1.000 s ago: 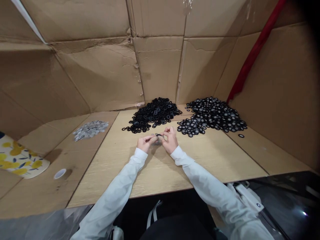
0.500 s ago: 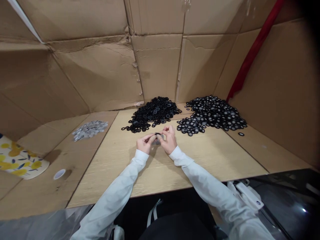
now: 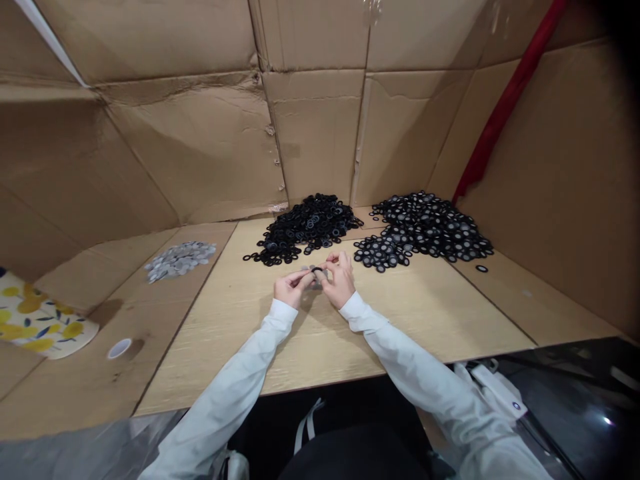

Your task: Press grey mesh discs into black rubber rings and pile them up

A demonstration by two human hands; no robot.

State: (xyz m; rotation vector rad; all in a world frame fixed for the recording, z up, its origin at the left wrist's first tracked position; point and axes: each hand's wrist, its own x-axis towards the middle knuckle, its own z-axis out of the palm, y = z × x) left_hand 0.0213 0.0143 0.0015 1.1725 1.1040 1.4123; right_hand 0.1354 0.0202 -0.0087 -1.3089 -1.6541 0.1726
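My left hand and my right hand meet over the middle of the wooden table, fingertips pinched together on one small black ring held just above the surface. A grey disc seems to sit under the ring, but it is too small to be sure. Both arms wear white sleeves. Behind my hands lies a heap of plain black rings. To its right spreads a heap of black rings with grey centres.
A small pile of grey discs lies at the left. Further left are a yellow-flowered paper item and a white cap. Cardboard walls enclose the table. One stray ring lies at the right.
My hands stay pinched on the ring in almost the same spot; only a slight shift of the fingers and of the view shows.
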